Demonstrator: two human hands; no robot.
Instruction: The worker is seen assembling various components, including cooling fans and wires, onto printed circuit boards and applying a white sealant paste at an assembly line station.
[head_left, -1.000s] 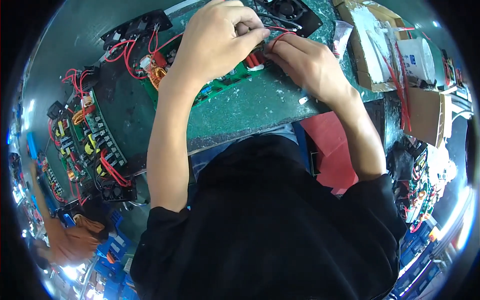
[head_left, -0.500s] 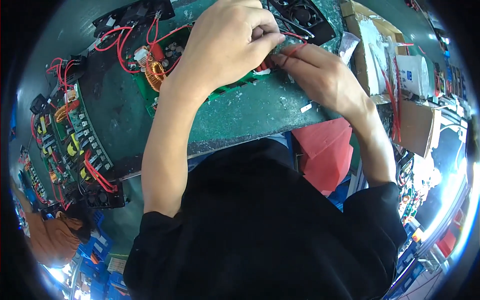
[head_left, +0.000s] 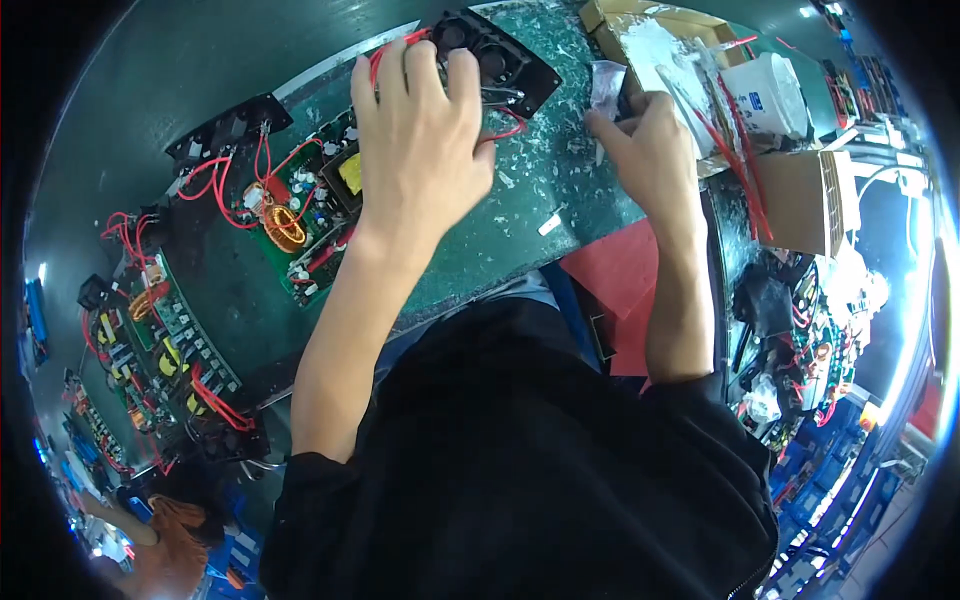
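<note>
circuit board (head_left: 278, 262) sits on the green workbench (head_left: 465, 265) in the upper left-centre of the frame, its copper coil (head_left: 285, 230) in plain view and its right part covered by the left hand (head_left: 420, 130). that hand arches palm down, fingers spread toward red wires (head_left: 382, 60) near the top; whether it grips anything underneath i cannot tell. the pose seems meant to steady the board and the wires. right of centre, the right hand (head_left: 650, 150) has bent fingers and thumb at the lower end of a pale tube (head_left: 606, 85); it looks like a light pinch, though i cannot tell if they close on it. the tube lies beside the cardboard tray (head_left: 597, 14), presumably to be within easy reach.

a black fan panel (head_left: 515, 65) slants across the upper middle, just beyond the left fingers, perhaps because its wires are short. the bench's front edge runs close to the person's black shirt (head_left: 530, 440), so forearms have little depth there. more open worktop shows between the hands, with a small white piece (head_left: 549, 224) near the edge; the tray's wall limits sideways movement at right.
</note>
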